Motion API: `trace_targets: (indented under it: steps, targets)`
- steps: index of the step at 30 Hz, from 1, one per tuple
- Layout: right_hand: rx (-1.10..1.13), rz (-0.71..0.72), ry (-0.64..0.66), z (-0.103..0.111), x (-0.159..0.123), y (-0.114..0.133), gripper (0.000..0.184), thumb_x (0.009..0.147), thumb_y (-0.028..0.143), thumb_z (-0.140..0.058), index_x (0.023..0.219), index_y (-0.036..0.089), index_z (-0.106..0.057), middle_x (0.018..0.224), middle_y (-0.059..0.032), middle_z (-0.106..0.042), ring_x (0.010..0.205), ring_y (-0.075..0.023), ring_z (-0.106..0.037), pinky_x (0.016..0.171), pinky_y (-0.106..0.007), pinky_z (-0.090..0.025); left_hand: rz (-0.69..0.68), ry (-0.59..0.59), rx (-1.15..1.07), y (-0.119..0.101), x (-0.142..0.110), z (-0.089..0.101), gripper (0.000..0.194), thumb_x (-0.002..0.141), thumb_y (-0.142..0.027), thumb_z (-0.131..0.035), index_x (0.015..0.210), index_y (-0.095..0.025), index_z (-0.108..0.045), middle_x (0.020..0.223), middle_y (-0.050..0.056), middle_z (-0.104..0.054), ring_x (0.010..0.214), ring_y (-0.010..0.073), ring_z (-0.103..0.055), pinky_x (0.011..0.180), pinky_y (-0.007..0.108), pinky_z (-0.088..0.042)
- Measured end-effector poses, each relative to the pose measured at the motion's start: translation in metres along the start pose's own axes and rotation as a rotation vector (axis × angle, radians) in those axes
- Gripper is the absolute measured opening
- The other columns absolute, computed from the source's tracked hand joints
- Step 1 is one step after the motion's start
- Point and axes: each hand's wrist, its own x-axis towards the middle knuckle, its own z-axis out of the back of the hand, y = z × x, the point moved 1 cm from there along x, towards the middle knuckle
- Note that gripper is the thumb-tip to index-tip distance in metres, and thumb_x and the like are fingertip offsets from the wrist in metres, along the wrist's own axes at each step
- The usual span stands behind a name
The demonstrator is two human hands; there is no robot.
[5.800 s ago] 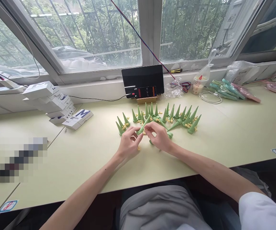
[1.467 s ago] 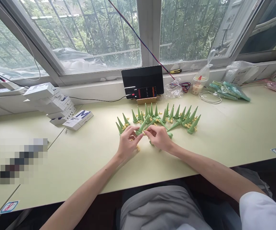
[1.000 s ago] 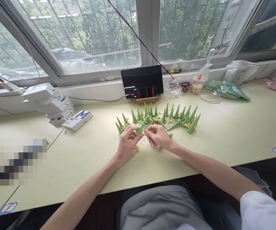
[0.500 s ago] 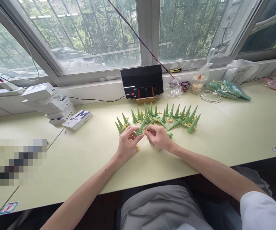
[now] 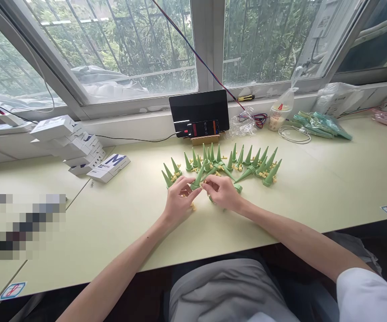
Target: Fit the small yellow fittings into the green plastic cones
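Note:
My left hand is closed around the wide base of a green plant watering spike, its point tilted up and away from me. My right hand pinches a small yellow valve against the side of that base; the fingers partly cover it. Behind both hands stand several more green spikes, many with yellow valves on them, and a few lie on their sides. Another green spike base shows beside my right knuckles. A yellow piece lies partly hidden under my left hand.
A phone leans on a dark tablet by the window. White boxes are stacked at left, with one box lying nearby. A bagged cup, a coiled cable and green packets lie at the back right.
Both my hands keep almost the same hold on the spike and the yellow valve. Another person's hand at the far left edge has gone out of view.

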Motion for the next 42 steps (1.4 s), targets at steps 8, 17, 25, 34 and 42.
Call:
trace_targets:
  steps: [8,17,25,34,42]
  targets:
    - [-0.026,0.026,0.002,0.0001,0.0005,0.0008,0.021,0.094,0.028,-0.055,0.075,0.020,-0.052,0.060,0.0031,-0.053,0.051,-0.0106,-0.045,0.050,-0.024,-0.036,0.010,0.033,0.030,0.0013,-0.0001,-0.0002,0.021,0.088,-0.037,-0.067,0.100,-0.019,-0.067,0.092,0.002,-0.060,0.061,0.0077,-0.056,0.055,0.022,-0.054]
    - [-0.051,0.040,0.029,0.0003,-0.0007,0.0013,0.026,0.094,0.029,-0.055,0.071,0.020,-0.046,0.058,0.0044,-0.045,0.051,-0.0096,-0.037,0.050,-0.024,-0.030,0.037,0.053,0.028,0.0013,0.0002,-0.0005,0.020,0.091,-0.037,-0.063,0.094,-0.018,-0.066,0.090,0.004,-0.064,0.063,0.0105,-0.061,0.053,0.023,-0.054]
    - [-0.073,0.051,0.047,0.0004,-0.0012,0.0029,0.028,0.094,0.030,-0.053,0.070,0.019,-0.047,0.058,0.0039,-0.044,0.051,-0.0095,-0.035,0.050,-0.024,-0.029,0.030,0.045,0.032,0.0024,0.0011,-0.0002,0.020,0.090,-0.037,-0.064,0.090,-0.017,-0.066,0.085,0.004,-0.065,0.064,0.0114,-0.062,0.053,0.023,-0.055]
    - [-0.088,0.073,0.043,0.0002,-0.0012,0.0030,0.027,0.094,0.026,-0.054,0.068,0.019,-0.046,0.058,0.0043,-0.044,0.051,-0.0090,-0.035,0.051,-0.024,-0.029,0.030,0.052,0.037,0.0017,0.0012,0.0002,0.020,0.090,-0.035,-0.064,0.087,-0.016,-0.066,0.082,0.004,-0.065,0.065,0.0128,-0.065,0.052,0.023,-0.055]
    - [-0.108,0.086,0.052,0.0003,-0.0013,0.0034,0.027,0.094,0.025,-0.054,0.069,0.019,-0.047,0.059,0.0043,-0.044,0.051,-0.0089,-0.036,0.051,-0.024,-0.029,0.041,0.066,0.052,0.0032,0.0010,-0.0003,0.021,0.089,-0.037,-0.064,0.087,-0.016,-0.066,0.081,0.004,-0.065,0.064,0.0135,-0.064,0.051,0.023,-0.054]
